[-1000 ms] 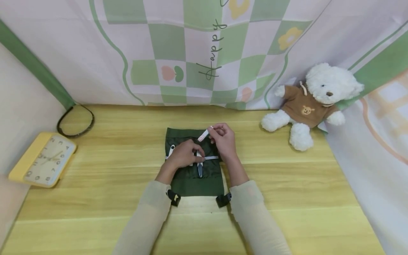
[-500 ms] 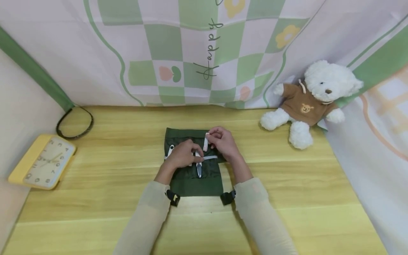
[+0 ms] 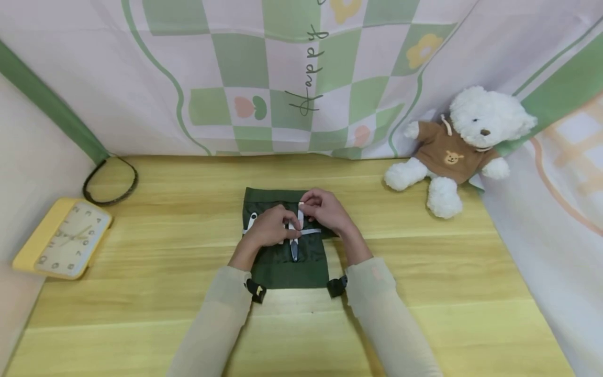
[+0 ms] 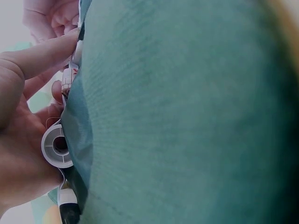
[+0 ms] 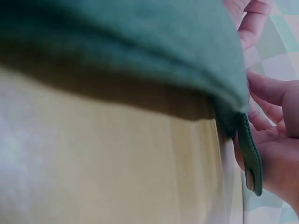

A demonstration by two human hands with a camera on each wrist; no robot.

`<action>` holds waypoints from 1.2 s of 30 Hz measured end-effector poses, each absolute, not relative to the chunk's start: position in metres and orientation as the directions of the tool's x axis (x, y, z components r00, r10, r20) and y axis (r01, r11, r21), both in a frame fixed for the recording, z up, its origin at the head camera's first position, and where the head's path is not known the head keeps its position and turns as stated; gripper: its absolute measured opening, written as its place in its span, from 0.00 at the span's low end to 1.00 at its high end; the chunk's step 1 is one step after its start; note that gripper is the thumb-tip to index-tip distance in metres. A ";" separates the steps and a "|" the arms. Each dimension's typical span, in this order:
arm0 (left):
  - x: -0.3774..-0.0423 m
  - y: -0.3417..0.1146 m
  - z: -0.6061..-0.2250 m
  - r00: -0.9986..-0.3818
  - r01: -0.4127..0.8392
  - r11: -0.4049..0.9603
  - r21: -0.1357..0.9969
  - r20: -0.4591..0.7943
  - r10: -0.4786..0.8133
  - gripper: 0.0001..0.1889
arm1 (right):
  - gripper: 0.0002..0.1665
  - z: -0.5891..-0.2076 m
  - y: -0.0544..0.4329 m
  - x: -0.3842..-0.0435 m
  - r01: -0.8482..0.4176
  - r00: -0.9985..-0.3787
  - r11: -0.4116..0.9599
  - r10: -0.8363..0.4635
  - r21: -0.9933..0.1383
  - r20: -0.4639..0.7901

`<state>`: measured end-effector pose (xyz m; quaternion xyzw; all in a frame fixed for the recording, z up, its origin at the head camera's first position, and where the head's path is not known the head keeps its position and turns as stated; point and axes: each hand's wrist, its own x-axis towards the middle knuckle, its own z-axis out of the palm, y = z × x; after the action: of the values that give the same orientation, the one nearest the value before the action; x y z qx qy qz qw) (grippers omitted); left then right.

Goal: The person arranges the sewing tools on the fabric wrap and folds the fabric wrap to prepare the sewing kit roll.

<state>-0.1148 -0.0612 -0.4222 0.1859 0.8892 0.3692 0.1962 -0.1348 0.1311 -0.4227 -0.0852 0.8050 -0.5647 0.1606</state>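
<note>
A dark green fabric pouch point(image 3: 289, 275) lies spread on the table, with a white elastic band point(image 3: 312, 231) across it. My left hand point(image 3: 272, 226) rests over its middle, thumb and index finger pinching at the band beside a slim dark-tipped tool point(image 3: 294, 250). Between thumb and fingers, my right hand point(image 3: 327, 212) pinches a narrow white strip point(image 3: 300, 215), lower end at the band near my left fingertips. A white handle end with a dark hole point(image 3: 253, 219) shows at the pouch's left. In the left wrist view a white thread spool point(image 4: 58, 145) sits under the band.
A yellow clock point(image 3: 66, 238) and a black hoop point(image 3: 110, 180) are at the left. A white teddy bear point(image 3: 471, 141) in a brown top sits at the back right. A checked cloth point(image 3: 245, 57) hangs behind the table. A green snap strap point(image 5: 250, 156) hangs off the pouch's edge.
My right hand has come down and slightly left, turning the white strip from slanted to nearly upright and bringing its lower end to the band. My left hand has stayed in place.
</note>
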 end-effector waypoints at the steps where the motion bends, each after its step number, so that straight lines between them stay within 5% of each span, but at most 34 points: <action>1: -0.115 -0.061 -0.422 -0.855 0.183 0.659 0.729 -0.213 0.473 0.03 | 0.08 -0.422 0.131 -0.135 0.041 -0.931 0.352 -0.325 -0.935 -0.163; 14: -0.118 -0.061 -0.424 -0.850 0.197 0.639 0.744 -0.196 0.489 0.03 | 0.06 -0.420 0.136 -0.138 -0.047 -0.895 0.383 -0.426 -0.922 -0.131; 36: -0.118 -0.053 -0.418 -0.846 0.169 0.668 0.725 -0.240 0.476 0.02 | 0.09 -0.421 0.146 -0.142 0.033 -0.844 0.289 -0.505 -0.957 -0.181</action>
<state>-0.1181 -0.0533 -0.4184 0.1815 0.8888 0.3650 0.2097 -0.1423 0.1464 -0.4207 -0.1537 0.7680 -0.5762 0.2333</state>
